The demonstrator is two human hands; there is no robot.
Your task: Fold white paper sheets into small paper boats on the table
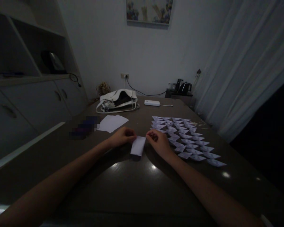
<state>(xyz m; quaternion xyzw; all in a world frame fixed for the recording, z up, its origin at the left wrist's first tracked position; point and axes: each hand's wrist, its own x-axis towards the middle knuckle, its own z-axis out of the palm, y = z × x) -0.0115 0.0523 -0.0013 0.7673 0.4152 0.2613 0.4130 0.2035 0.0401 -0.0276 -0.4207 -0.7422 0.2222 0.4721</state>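
Note:
A small folded sheet of white paper (138, 146) is held just above the dark, shiny table, between my two hands. My left hand (123, 136) pinches its upper left corner between thumb and fingers. At the upper right corner is my right hand (158, 142), thumb and forefinger closed together on the paper's edge and the other fingers curled in. Just right of my right hand, several folded paper boats (186, 142) stand in close rows. Beyond my left hand lies a loose stack of white sheets (112, 123).
A white handbag (119, 100) sits at the table's (137, 195) far end, with a white power bank (151, 103) and its short cord to the right. A blurred dark item (84, 126) lies left of the sheets. Sheer curtains (241, 69) hang along the right side.

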